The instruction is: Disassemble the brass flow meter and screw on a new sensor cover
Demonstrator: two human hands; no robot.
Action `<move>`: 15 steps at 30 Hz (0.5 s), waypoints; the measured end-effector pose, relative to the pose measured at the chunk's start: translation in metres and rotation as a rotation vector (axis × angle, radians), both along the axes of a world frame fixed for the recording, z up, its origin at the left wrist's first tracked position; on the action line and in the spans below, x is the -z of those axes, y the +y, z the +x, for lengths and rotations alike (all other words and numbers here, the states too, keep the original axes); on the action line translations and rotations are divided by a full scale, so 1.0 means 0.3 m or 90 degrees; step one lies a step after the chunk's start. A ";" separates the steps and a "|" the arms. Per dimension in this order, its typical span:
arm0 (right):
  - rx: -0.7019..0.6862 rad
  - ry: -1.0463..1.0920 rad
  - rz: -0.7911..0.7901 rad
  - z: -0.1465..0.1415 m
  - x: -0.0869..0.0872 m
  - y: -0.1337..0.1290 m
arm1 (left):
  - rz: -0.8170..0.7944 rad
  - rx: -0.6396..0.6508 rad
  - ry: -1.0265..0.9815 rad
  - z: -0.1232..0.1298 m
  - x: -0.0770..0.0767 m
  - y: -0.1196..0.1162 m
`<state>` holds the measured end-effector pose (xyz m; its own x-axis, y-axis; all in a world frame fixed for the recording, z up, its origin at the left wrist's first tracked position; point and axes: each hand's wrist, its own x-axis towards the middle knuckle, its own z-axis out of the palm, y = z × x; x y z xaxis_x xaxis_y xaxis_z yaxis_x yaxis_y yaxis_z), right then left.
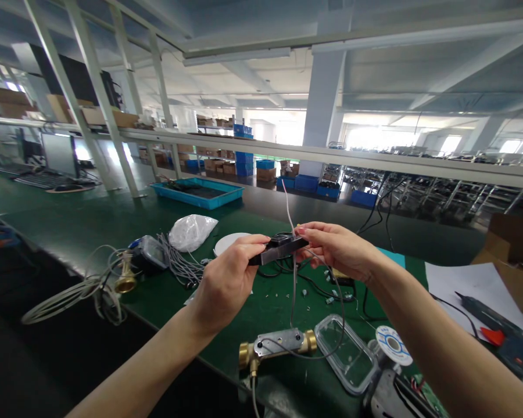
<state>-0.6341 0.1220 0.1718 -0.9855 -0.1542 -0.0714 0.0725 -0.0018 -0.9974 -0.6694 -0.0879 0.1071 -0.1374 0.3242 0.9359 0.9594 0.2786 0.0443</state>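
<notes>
Left hand: [230,284] curled almost shut, thumb on top and fingers beneath, gripping one end of the black housing.

Right hand: [337,249] partly open, fingertips pinching the other end of the housing.

Held thing: a black housing [279,251] with a metal plate, level between both hands, above the green surface [82,226].

Handling: pinching the ends leaves the middle visible, and slack in the thin white wire [287,210] should spare its joint from strain.

Just below: a brass pipe fitting [279,342] with a metal plate, beside a clear plastic lid [346,354] and a blue-and-white solder wick spool [394,345].

Left of the hands: a white plastic bag [192,232], a grey wire bundle [178,261], a second brass fitting [125,281].

Beyond: a blue tray [196,191].

Counts: two hands, one housing, two brass fittings, one lid, one spool, one bag, one tray.
</notes>
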 end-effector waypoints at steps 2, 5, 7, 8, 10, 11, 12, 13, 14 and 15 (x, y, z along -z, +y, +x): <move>0.029 0.014 -0.037 0.010 0.015 -0.008 | 0.006 -0.011 -0.006 0.001 0.001 0.000; 0.108 0.027 -0.101 0.024 0.041 -0.026 | 0.023 -0.008 -0.018 0.006 0.006 0.007; 0.143 0.029 -0.138 0.031 0.056 -0.042 | 0.034 -0.004 -0.023 0.012 0.012 0.015; 0.145 0.030 -0.153 0.033 0.061 -0.050 | 0.038 -0.003 -0.024 0.015 0.015 0.019; 0.130 0.042 -0.175 0.036 0.066 -0.065 | 0.039 -0.003 -0.021 0.021 0.020 0.025; 0.122 0.052 -0.181 0.037 0.066 -0.071 | 0.036 0.000 -0.016 0.024 0.022 0.027; 0.117 0.064 -0.186 0.037 0.065 -0.076 | 0.029 0.005 -0.010 0.026 0.024 0.027; 0.113 0.076 -0.188 0.036 0.063 -0.079 | 0.020 0.012 -0.001 0.028 0.026 0.027; 0.114 0.084 -0.188 0.035 0.061 -0.081 | 0.009 0.016 0.009 0.029 0.028 0.025; 0.117 0.088 -0.184 0.033 0.059 -0.081 | -0.001 0.018 0.019 0.030 0.030 0.024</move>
<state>-0.6242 0.0976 0.1540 -0.9959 0.0320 0.0851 -0.0907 -0.2861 -0.9539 -0.6605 -0.0809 0.0982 -0.1006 0.3288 0.9390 0.9676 0.2519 0.0155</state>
